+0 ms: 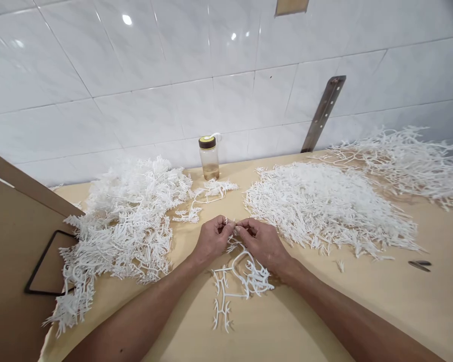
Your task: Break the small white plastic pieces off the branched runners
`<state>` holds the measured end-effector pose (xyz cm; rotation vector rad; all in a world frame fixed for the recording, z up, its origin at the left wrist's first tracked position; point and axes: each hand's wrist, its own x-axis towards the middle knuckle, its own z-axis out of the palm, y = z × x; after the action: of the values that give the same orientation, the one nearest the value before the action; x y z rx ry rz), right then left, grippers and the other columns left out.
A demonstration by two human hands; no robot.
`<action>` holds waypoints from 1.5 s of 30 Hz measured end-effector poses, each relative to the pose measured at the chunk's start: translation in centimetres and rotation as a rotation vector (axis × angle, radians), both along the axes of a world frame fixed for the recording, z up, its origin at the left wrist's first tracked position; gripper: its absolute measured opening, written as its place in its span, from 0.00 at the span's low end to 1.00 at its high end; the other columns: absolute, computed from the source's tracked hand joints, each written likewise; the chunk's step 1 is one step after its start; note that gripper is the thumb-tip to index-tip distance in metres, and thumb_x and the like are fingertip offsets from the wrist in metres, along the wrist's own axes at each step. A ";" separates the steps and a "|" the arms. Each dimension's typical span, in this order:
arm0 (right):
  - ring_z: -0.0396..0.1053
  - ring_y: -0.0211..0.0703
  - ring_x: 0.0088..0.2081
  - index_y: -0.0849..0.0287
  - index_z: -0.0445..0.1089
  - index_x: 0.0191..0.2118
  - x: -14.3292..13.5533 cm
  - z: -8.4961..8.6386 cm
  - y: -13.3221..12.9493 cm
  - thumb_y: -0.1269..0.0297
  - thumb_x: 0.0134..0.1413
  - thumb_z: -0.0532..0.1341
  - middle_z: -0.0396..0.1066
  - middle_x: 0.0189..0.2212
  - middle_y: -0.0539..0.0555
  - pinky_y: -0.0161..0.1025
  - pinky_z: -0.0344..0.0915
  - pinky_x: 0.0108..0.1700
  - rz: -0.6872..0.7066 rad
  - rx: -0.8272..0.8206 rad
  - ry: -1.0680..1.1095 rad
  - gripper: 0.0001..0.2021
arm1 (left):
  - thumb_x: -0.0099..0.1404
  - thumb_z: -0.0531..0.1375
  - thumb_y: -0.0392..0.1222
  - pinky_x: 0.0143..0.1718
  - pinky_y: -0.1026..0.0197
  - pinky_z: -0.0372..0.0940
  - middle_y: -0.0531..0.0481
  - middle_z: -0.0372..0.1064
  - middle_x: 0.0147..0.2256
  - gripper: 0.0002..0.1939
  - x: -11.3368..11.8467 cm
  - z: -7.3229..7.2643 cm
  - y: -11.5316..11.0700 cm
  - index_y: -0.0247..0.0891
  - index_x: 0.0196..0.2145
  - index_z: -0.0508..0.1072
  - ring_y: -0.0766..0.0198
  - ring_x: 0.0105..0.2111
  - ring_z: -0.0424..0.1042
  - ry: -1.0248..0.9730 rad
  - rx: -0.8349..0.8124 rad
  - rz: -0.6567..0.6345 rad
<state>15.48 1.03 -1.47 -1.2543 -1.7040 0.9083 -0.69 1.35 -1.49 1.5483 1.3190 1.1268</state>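
We are pinching a white branching strand (pixel 245 281) with thumb and fingers of our left hand (pixel 214 235) and right hand (pixel 264 244) | its sprigs are trailing toward 6 o'clock on the table (pixel 189 332) | a shaggy heap (pixel 132 216) is lying at 9, a flatter heap (pixel 324 203) at 2

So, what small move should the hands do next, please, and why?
Probably keep the left hand steady and ease the right hand slightly away, gently. The fingertips of both meet at the upper end of the white piece, and its branched lower part lies loose on the table, so a hard pull might drag it.
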 end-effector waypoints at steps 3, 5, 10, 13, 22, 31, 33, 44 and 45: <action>0.73 0.43 0.31 0.57 0.77 0.34 0.1 0.3 0.1 0.60 0.59 0.56 0.78 0.30 0.51 0.37 0.65 0.33 -0.004 -0.018 -0.075 0.13 | 0.62 0.59 0.48 0.27 0.65 0.59 0.53 0.67 0.23 0.13 0.1 0.1 0.0 0.35 0.26 0.70 0.67 0.24 0.65 -0.014 -0.036 -0.025; 0.72 0.42 0.30 0.57 0.76 0.30 0.1 0.4 0.1 0.61 0.59 0.55 0.78 0.30 0.51 0.37 0.64 0.32 -0.012 -0.018 -0.122 0.14 | 0.62 0.59 0.47 0.28 0.64 0.60 0.51 0.69 0.25 0.12 0.1 0.2 0.0 0.35 0.28 0.72 0.66 0.25 0.67 -0.023 -0.058 -0.051; 0.72 0.43 0.29 0.57 0.77 0.33 0.0 0.3 0.1 0.61 0.58 0.55 0.78 0.29 0.52 0.37 0.63 0.31 -0.050 -0.012 -0.159 0.13 | 0.62 0.59 0.47 0.28 0.64 0.60 0.51 0.69 0.24 0.12 0.2 0.2 -0.1 0.35 0.27 0.72 0.65 0.25 0.67 0.011 -0.035 -0.035; 0.71 0.43 0.29 0.58 0.77 0.34 -0.2 0.2 0.2 0.62 0.58 0.56 0.77 0.28 0.52 0.37 0.63 0.31 -0.056 0.007 -0.164 0.13 | 0.63 0.58 0.47 0.26 0.65 0.57 0.53 0.67 0.22 0.13 0.2 0.1 -0.3 0.36 0.26 0.71 0.66 0.23 0.64 0.106 -0.009 0.034; 0.69 0.40 0.27 0.58 0.75 0.33 0.2 0.3 0.2 0.62 0.56 0.58 0.75 0.27 0.51 0.37 0.64 0.31 0.015 0.000 -0.086 0.09 | 0.62 0.57 0.46 0.25 0.65 0.55 0.55 0.63 0.21 0.12 0.0 0.4 -0.2 0.37 0.26 0.70 0.68 0.22 0.60 0.166 -0.019 0.024; 0.68 0.40 0.27 0.58 0.73 0.32 0.4 0.1 0.3 0.61 0.57 0.57 0.74 0.26 0.51 0.37 0.63 0.32 0.026 0.004 -0.113 0.10 | 0.62 0.57 0.47 0.25 0.65 0.55 0.55 0.62 0.21 0.12 -0.4 0.2 0.2 0.37 0.26 0.69 0.68 0.23 0.59 0.147 -0.052 -0.030; 0.66 0.40 0.26 0.58 0.71 0.30 0.1 0.0 0.3 0.63 0.56 0.57 0.72 0.24 0.50 0.37 0.61 0.31 -0.020 0.051 -0.184 0.08 | 0.62 0.56 0.47 0.25 0.65 0.55 0.55 0.63 0.22 0.12 -0.3 0.3 0.2 0.37 0.26 0.69 0.67 0.23 0.60 0.178 -0.045 -0.035; 0.67 0.42 0.28 0.56 0.62 0.27 -0.9 -0.4 0.4 0.67 0.53 0.54 0.70 0.25 0.51 0.37 0.61 0.30 -0.244 0.026 -0.179 0.05 | 0.63 0.55 0.44 0.27 0.65 0.56 0.56 0.62 0.22 0.10 0.0 0.3 -0.3 0.38 0.26 0.65 0.68 0.23 0.60 0.147 0.067 0.059; 0.67 0.42 0.28 0.56 0.63 0.28 -0.7 -0.4 0.5 0.66 0.54 0.54 0.70 0.25 0.51 0.38 0.61 0.30 -0.261 0.015 -0.154 0.05 | 0.63 0.55 0.44 0.27 0.65 0.57 0.55 0.63 0.22 0.11 -0.1 0.2 -0.3 0.38 0.26 0.66 0.68 0.23 0.61 0.119 0.053 0.046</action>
<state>14.77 1.49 -1.86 -1.5275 -1.6120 0.6573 -0.81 1.04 -1.34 1.6534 1.4208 1.1207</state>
